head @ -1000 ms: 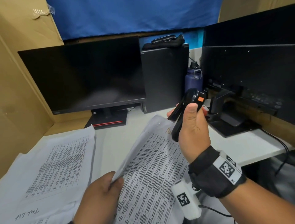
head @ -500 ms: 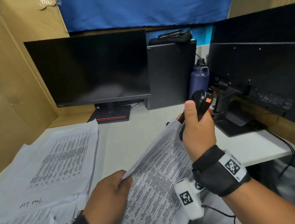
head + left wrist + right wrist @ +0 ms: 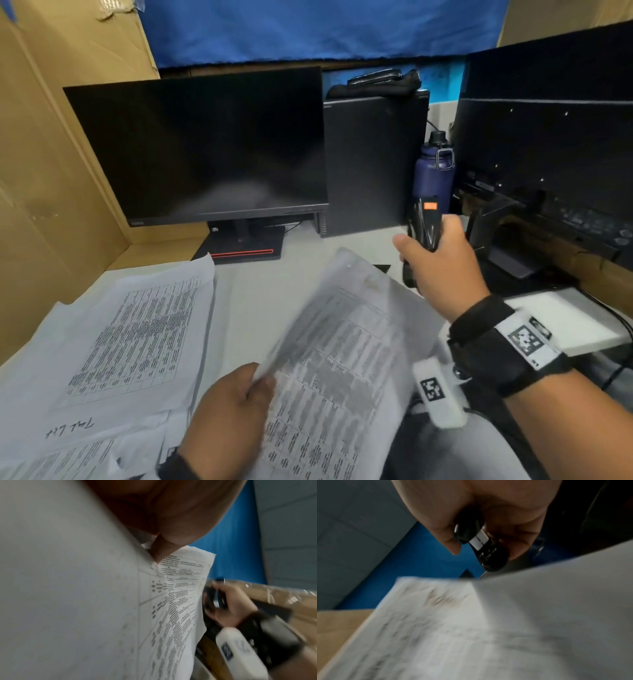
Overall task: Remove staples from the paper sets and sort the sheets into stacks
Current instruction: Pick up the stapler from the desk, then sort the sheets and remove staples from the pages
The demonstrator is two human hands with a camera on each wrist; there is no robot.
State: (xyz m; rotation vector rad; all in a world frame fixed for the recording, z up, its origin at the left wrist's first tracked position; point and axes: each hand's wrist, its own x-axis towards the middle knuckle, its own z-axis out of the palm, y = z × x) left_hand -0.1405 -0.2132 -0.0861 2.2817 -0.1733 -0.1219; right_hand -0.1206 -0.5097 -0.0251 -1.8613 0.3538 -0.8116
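Observation:
My left hand [image 3: 239, 404] pinches the near edge of a printed paper set [image 3: 342, 359], lifted and tilted over the desk; its text is blurred by motion. The left wrist view shows my thumb on the paper set [image 3: 180, 601] from below. My right hand [image 3: 435, 260] grips a black stapler-style tool [image 3: 426, 222] with an orange mark, held upright just beyond the set's far right corner and apart from it. In the right wrist view the tool [image 3: 481, 545] sits in my curled fingers above the blurred sheet [image 3: 453, 628].
A stack of printed sheets [image 3: 137, 329] lies on the white desk [image 3: 267, 301] at the left. Behind stand a dark monitor [image 3: 205, 154], a black computer case [image 3: 373, 164], a purple bottle [image 3: 433, 171] and a second monitor [image 3: 548, 154]. Cardboard walls the left side.
The paper set has swung leftward and come away from the tool, which was at its far corner. My right hand has turned the tool more upright.

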